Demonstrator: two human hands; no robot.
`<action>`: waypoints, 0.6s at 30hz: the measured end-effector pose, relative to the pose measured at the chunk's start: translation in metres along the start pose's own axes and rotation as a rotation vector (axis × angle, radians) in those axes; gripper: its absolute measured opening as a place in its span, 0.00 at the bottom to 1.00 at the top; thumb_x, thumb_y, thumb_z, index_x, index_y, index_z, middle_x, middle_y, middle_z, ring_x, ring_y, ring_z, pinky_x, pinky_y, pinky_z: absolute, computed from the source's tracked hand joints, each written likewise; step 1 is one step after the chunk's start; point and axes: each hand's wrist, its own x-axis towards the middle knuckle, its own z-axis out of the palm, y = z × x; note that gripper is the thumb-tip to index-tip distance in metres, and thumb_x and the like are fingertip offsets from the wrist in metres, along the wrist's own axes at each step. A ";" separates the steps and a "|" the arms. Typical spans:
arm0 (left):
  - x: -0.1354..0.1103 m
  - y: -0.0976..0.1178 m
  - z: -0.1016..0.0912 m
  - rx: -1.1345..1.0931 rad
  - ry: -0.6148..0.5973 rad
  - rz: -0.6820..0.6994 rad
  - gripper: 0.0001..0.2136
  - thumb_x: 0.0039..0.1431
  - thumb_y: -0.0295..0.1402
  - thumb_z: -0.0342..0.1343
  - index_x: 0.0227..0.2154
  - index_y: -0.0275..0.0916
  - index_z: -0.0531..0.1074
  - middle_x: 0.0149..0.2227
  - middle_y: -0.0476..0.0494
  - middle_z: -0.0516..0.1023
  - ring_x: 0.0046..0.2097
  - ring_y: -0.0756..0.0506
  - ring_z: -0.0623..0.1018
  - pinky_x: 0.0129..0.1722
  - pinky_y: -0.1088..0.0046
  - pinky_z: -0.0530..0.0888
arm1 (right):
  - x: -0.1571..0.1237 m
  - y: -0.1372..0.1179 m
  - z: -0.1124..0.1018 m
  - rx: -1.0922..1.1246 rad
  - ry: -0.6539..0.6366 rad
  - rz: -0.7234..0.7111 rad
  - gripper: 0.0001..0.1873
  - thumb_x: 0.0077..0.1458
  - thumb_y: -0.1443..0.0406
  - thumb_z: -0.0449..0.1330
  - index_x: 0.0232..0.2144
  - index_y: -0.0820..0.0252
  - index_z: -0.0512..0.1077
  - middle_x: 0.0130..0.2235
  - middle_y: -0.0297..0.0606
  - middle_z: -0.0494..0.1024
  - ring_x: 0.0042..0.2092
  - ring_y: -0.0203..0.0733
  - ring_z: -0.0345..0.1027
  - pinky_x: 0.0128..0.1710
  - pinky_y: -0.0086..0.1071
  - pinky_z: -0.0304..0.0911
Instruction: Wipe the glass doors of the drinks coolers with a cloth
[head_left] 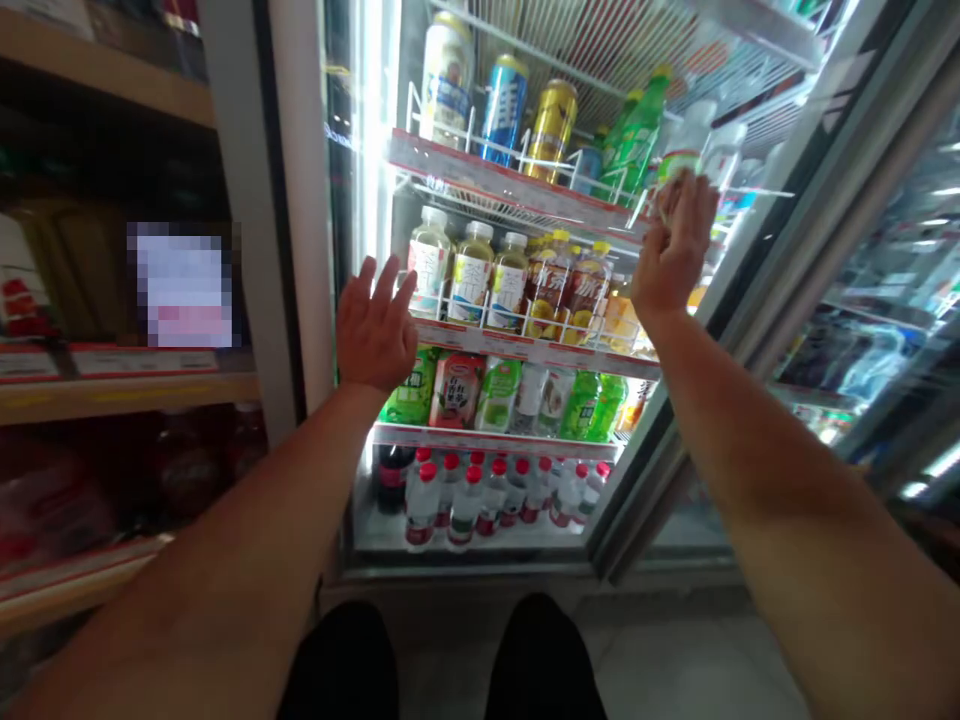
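Observation:
My left hand (377, 325) is raised at the left side of a lit drinks fridge, fingers spread and holding nothing. It is nearest to a tea bottle (430, 262) with a white cap on the middle shelf. My right hand (677, 245) is up at the right, its fingers stretched upward, slightly blurred, with nothing visible in them. Behind its fingertips stands a clear bottle (688, 135) on the upper shelf, next to a green bottle (637, 130). Whether either hand touches glass or the shelf edge, I cannot tell.
Cans such as a gold one (553, 130) stand on the upper shelf. Lower down are green drink bottles (589, 405) and several red-capped water bottles (465, 510). A metal door frame (720, 385) runs along the right. Wooden shelving (142, 395) holds goods at left.

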 end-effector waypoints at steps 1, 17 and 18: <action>0.000 -0.001 0.000 0.015 0.002 0.008 0.25 0.70 0.37 0.45 0.69 0.48 0.58 0.73 0.55 0.51 0.75 0.42 0.46 0.74 0.48 0.46 | -0.020 0.001 0.000 0.042 0.010 -0.017 0.30 0.70 0.66 0.39 0.70 0.74 0.50 0.72 0.51 0.51 0.75 0.50 0.33 0.73 0.55 0.39; -0.002 -0.007 0.005 0.171 0.042 0.120 0.25 0.72 0.32 0.42 0.70 0.45 0.53 0.74 0.59 0.42 0.75 0.42 0.44 0.73 0.47 0.49 | -0.356 -0.030 -0.054 0.173 -0.270 -0.059 0.39 0.67 0.70 0.49 0.74 0.51 0.39 0.75 0.41 0.42 0.75 0.62 0.34 0.68 0.69 0.52; -0.002 -0.007 0.005 0.174 0.036 0.110 0.25 0.72 0.33 0.42 0.70 0.45 0.53 0.74 0.59 0.42 0.75 0.42 0.44 0.73 0.47 0.49 | -0.370 -0.032 -0.057 0.174 -0.289 -0.062 0.40 0.66 0.71 0.49 0.74 0.51 0.39 0.75 0.41 0.42 0.74 0.62 0.33 0.68 0.68 0.52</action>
